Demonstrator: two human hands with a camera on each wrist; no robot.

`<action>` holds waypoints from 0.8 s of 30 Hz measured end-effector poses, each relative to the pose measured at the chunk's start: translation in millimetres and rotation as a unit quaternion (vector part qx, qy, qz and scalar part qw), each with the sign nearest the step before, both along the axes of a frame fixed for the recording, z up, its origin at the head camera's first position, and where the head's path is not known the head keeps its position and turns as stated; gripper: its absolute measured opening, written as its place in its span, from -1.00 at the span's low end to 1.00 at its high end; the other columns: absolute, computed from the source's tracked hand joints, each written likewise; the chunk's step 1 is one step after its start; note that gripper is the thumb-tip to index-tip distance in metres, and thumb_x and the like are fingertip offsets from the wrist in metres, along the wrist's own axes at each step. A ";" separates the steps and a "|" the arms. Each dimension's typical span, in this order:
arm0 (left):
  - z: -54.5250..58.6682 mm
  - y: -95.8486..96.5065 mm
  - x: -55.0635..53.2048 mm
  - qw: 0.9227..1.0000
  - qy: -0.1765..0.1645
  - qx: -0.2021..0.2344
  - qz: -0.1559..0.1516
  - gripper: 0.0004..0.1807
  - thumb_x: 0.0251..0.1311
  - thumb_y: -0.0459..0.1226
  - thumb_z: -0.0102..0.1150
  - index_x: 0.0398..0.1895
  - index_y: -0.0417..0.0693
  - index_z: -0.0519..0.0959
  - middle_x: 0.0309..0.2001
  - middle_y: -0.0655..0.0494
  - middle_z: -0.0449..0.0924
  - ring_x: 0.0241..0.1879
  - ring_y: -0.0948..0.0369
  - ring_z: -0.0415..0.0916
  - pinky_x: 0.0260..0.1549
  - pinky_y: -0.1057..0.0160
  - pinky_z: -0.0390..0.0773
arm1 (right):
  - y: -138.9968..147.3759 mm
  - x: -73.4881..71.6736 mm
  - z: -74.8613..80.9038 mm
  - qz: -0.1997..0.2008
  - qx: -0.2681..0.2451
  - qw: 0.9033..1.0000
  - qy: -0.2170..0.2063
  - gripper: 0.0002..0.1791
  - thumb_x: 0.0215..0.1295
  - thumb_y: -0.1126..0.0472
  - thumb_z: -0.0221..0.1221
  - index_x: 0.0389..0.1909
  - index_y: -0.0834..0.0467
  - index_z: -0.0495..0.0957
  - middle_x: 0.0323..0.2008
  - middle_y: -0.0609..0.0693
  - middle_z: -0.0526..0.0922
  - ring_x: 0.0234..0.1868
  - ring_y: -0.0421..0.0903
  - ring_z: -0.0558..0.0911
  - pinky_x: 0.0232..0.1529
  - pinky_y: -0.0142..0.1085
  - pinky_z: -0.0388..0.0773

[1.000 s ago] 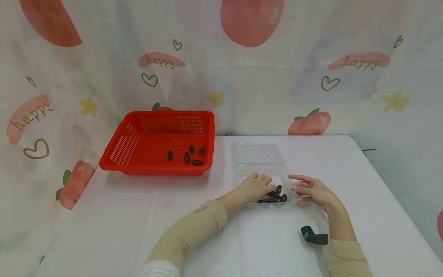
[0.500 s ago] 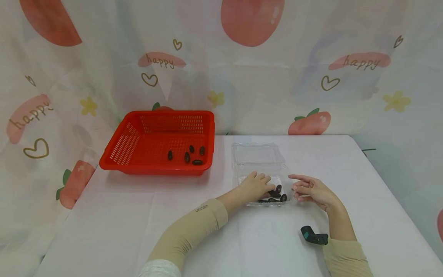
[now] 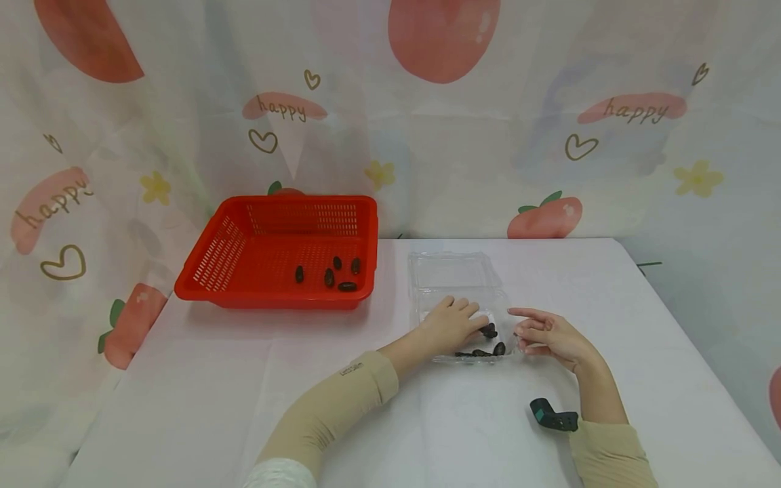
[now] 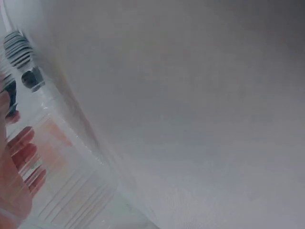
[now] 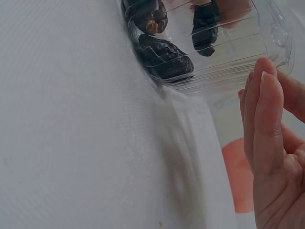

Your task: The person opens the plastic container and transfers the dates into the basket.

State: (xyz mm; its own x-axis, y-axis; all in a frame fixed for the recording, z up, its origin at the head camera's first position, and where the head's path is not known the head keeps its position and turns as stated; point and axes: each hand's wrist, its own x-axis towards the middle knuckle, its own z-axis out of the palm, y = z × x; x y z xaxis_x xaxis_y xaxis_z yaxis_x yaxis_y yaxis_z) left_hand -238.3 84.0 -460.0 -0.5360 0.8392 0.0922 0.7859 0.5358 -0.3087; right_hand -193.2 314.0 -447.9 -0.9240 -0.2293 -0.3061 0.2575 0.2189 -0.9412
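A clear plastic clamshell box (image 3: 464, 271) lies with its lid folded back; several dark dates (image 3: 480, 353) sit along its near side. Reaching into the base from the left, my left hand (image 3: 448, 327) has its fingertips at a dark date (image 3: 488, 331) near the right side, apparently pinching it. Through the plastic, the right wrist view shows that date (image 5: 205, 31) upright between fingertips. In the left wrist view the left hand (image 4: 16, 176) is blurred behind the wall. My right hand (image 3: 552, 339) rests its fairly straight fingertips against the box's right side.
A red plastic basket (image 3: 244, 298) stands at the back left with several dates (image 3: 329, 278) inside. A black angled device (image 3: 552, 415) is beside the right wrist. The white-covered table (image 3: 201, 400) meets a printed curtain (image 3: 464, 149) behind.
My left fingers have shifted slightly away from the near wall, carrying a date up beside another at the box's right. The right hand and the basket stay where they were.
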 end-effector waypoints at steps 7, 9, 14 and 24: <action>11.1 -6.8 -2.9 0.999 0.029 0.026 0.017 -0.72 0.37 0.06 -0.35 0.01 0.32 0.31 -0.09 0.31 0.35 -0.08 0.30 0.33 -0.12 0.31 0.28 | -2.9 1.5 3.3 -0.010 0.011 1.000 -0.008 -0.46 0.24 0.25 0.14 0.23 0.25 0.25 -0.47 -0.09 0.62 -0.45 -0.21 0.58 -0.36 -0.34 0.57; 17.1 -10.6 -4.9 0.998 0.033 0.036 0.025 -0.72 0.37 0.05 -0.34 0.00 0.30 0.31 -0.10 0.30 0.34 -0.08 0.29 0.32 -0.10 0.30 0.28 | -3.2 1.5 3.6 -0.011 0.008 1.000 -0.010 -0.46 0.24 0.26 0.13 0.23 0.25 0.26 -0.48 -0.10 0.62 -0.46 -0.21 0.58 -0.36 -0.34 0.57; 32.7 -24.4 -13.6 0.995 0.050 0.070 0.052 -0.74 0.36 0.04 -0.26 -0.01 0.26 0.33 -0.14 0.27 0.35 -0.14 0.26 0.31 -0.12 0.29 0.28 | -4.0 2.6 4.1 -0.016 0.005 1.000 -0.014 -0.47 0.23 0.27 0.14 0.22 0.24 0.27 -0.48 -0.09 0.62 -0.46 -0.21 0.58 -0.36 -0.34 0.57; 57.9 -67.0 -33.9 0.978 0.042 0.161 0.125 -0.79 0.33 -0.03 -0.13 -0.07 0.16 0.35 -0.24 0.16 0.38 -0.17 0.18 0.36 -0.14 0.22 0.29 | -3.8 2.1 3.2 -0.011 0.007 1.000 -0.009 -0.42 0.24 0.26 0.14 0.25 0.30 0.21 -0.46 -0.09 0.63 -0.45 -0.20 0.59 -0.36 -0.34 0.57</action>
